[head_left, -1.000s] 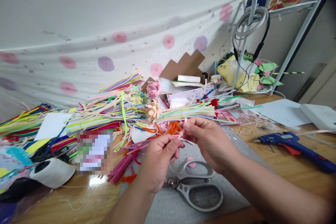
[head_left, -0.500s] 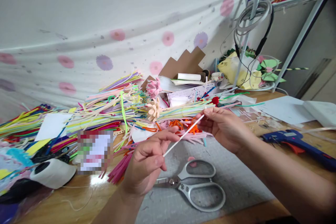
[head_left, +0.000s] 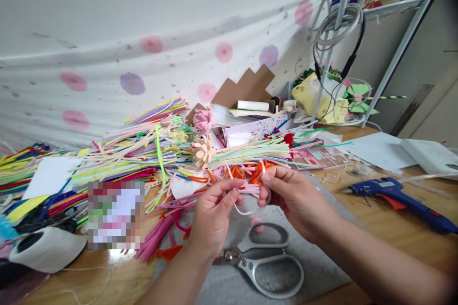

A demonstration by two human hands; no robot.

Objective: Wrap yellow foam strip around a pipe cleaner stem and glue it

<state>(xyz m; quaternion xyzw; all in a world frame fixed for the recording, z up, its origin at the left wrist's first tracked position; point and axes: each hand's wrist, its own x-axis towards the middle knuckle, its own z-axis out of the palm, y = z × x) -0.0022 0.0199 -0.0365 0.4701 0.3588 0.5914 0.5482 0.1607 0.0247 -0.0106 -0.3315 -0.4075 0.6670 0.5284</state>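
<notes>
A thin white pipe cleaner (head_left: 244,212) sags in a curve between my two hands, above the grey cutting mat (head_left: 322,252). My left hand (head_left: 213,214) pinches one part of it between thumb and fingertips, and a loose end sticks up above those fingers. On the other side, my right hand (head_left: 295,198) grips it with thumb and forefinger, where a small bent loop shows. Below the hands lies a pair of scissors (head_left: 234,256) with silver handles; my left hand and forearm partly hide the blades.
Bundles of coloured pipe cleaners (head_left: 136,152) heap across the back and left. A cream flower (head_left: 204,151) and a pink flower (head_left: 203,120) stand among them. A blue glue gun (head_left: 404,198) lies at right, a white spool (head_left: 48,250) at left.
The white pipe cleaner was stretched straight between my hands and is now bent into a curve. My right hand has come down and left, closer to my left hand. The view has shifted slightly.
</notes>
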